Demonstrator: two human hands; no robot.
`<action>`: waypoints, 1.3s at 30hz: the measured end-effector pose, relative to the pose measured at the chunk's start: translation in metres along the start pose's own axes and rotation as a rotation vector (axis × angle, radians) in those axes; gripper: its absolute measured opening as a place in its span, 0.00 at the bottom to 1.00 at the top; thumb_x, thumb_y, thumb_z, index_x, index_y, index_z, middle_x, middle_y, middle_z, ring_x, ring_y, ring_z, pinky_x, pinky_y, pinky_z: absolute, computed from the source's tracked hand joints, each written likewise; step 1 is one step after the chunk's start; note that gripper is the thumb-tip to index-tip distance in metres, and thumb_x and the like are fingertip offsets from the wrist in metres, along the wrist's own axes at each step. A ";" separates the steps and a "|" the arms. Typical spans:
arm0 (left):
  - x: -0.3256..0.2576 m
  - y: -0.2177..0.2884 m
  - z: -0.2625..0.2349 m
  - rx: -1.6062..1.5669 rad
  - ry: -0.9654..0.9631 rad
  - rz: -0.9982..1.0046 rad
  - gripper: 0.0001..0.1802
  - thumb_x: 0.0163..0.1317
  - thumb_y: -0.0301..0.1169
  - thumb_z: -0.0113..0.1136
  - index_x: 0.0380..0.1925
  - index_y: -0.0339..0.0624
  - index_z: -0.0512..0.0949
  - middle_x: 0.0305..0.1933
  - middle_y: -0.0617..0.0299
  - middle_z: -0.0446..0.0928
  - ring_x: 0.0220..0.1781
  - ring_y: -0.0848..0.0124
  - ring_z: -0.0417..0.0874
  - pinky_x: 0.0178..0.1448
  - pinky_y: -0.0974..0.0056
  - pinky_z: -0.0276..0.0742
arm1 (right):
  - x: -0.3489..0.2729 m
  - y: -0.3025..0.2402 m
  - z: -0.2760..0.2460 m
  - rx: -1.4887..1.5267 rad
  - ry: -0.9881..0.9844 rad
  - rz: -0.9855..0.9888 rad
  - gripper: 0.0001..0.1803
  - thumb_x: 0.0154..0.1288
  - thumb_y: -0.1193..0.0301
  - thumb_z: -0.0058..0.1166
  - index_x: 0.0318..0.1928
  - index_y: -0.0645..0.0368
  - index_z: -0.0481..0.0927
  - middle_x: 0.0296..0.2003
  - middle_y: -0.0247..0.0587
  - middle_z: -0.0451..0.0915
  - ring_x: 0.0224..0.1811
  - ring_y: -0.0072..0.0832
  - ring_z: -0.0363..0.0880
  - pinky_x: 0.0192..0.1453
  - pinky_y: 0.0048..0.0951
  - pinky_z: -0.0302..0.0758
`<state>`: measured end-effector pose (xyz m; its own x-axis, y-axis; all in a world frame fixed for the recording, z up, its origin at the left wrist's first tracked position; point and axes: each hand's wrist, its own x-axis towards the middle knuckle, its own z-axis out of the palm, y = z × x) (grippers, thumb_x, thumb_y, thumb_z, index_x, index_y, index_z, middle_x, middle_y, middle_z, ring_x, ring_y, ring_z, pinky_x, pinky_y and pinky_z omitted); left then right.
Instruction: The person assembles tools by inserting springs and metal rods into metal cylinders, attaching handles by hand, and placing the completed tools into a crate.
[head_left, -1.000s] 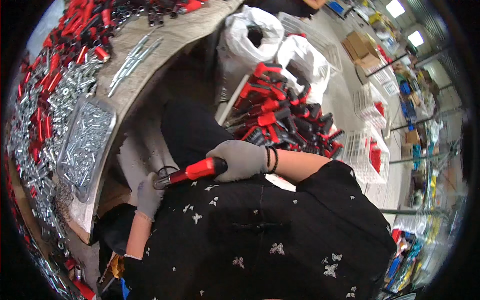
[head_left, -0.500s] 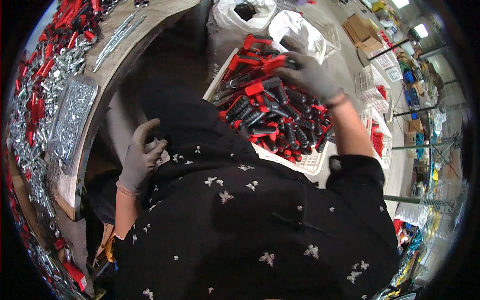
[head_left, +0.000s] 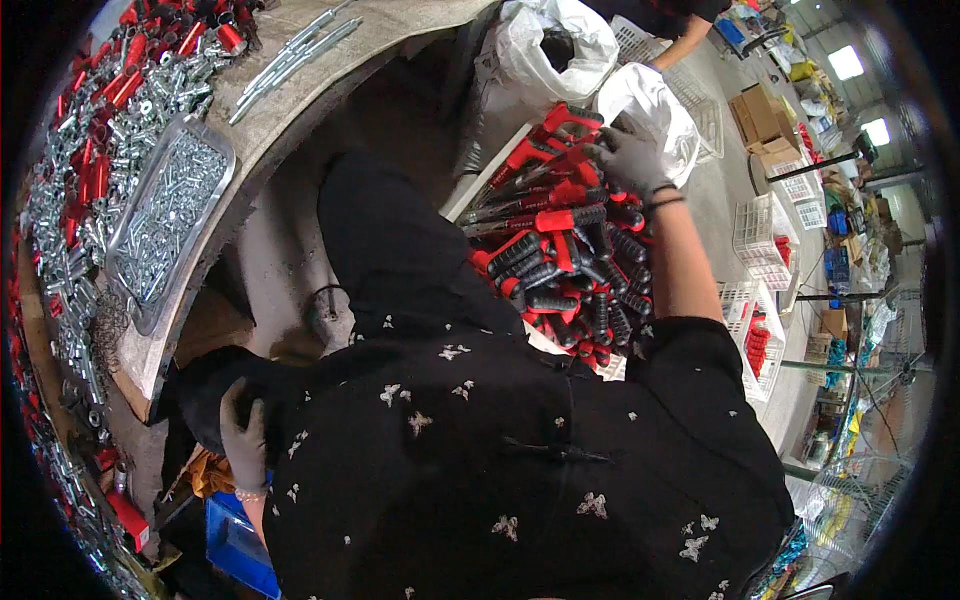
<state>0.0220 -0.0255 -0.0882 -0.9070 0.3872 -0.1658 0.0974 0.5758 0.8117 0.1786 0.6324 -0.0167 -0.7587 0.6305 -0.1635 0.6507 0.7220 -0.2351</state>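
Observation:
My right hand (head_left: 634,162), in a grey glove, reaches over the far side of a white plastic basket (head_left: 487,170). Its fingers are curled at the end of a red-and-black-handled tool (head_left: 572,162), whose grip they partly hide. Many similar tools (head_left: 560,265) fill the basket, some with metal shafts pointing left, others with ribbed black grips upward. My left hand (head_left: 243,440), also gloved, hangs low beside my body at the left. It holds nothing, with thumb and fingers apart, near a blue plastic bin (head_left: 238,545).
A workbench (head_left: 290,30) curves along the left, bearing loose metal parts (head_left: 100,200), a clear tray of small screws (head_left: 170,220) and metal rods (head_left: 295,60). White sacks (head_left: 555,50) stand beyond the basket. White crates (head_left: 765,240) line the right. Another person's arm (head_left: 685,42) shows at the top.
My left hand has dropped lower, toward my side. My right hand, earlier raised with a red-and-black tool, is now down among the tools. The view has shifted, and another person's arm has appeared.

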 end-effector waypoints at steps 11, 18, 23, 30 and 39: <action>0.048 0.040 0.043 0.111 -0.080 0.229 0.20 0.62 0.28 0.63 0.54 0.35 0.76 0.54 0.47 0.78 0.57 0.58 0.80 0.63 0.61 0.73 | 0.012 0.025 0.091 -0.503 -0.109 -0.159 0.36 0.68 0.47 0.49 0.75 0.35 0.58 0.73 0.57 0.58 0.76 0.62 0.51 0.77 0.60 0.50; 0.049 0.067 0.013 0.026 -0.064 0.208 0.18 0.60 0.28 0.63 0.50 0.36 0.78 0.48 0.48 0.80 0.49 0.54 0.83 0.54 0.58 0.78 | 0.042 -0.243 0.022 0.493 0.137 -0.715 0.16 0.66 0.67 0.56 0.52 0.60 0.81 0.52 0.51 0.80 0.56 0.47 0.78 0.61 0.40 0.74; 0.036 0.071 -0.012 0.109 -0.022 0.218 0.17 0.61 0.29 0.63 0.50 0.37 0.78 0.49 0.48 0.80 0.52 0.52 0.82 0.57 0.57 0.77 | 0.110 -0.385 0.019 0.179 0.239 -1.099 0.12 0.65 0.65 0.55 0.45 0.58 0.82 0.42 0.52 0.80 0.48 0.49 0.79 0.54 0.45 0.75; -0.010 0.057 -0.056 0.038 0.132 0.069 0.16 0.62 0.30 0.63 0.50 0.38 0.79 0.50 0.50 0.81 0.53 0.54 0.82 0.58 0.58 0.76 | 0.137 -0.436 0.032 -0.192 0.300 -1.451 0.10 0.60 0.65 0.57 0.41 0.55 0.83 0.40 0.49 0.79 0.43 0.48 0.79 0.48 0.47 0.74; 0.103 0.089 -0.172 0.238 0.890 0.168 0.15 0.64 0.38 0.62 0.42 0.36 0.82 0.41 0.50 0.83 0.44 0.54 0.85 0.50 0.57 0.79 | 0.128 -0.416 0.002 0.455 0.630 -0.938 0.08 0.71 0.73 0.53 0.46 0.62 0.73 0.31 0.43 0.78 0.30 0.32 0.80 0.34 0.34 0.75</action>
<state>-0.1331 -0.0581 0.0636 -0.8436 -0.1582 0.5131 0.2480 0.7327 0.6337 -0.1893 0.4120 0.0585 -0.6992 0.0365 0.7140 -0.3085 0.8855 -0.3473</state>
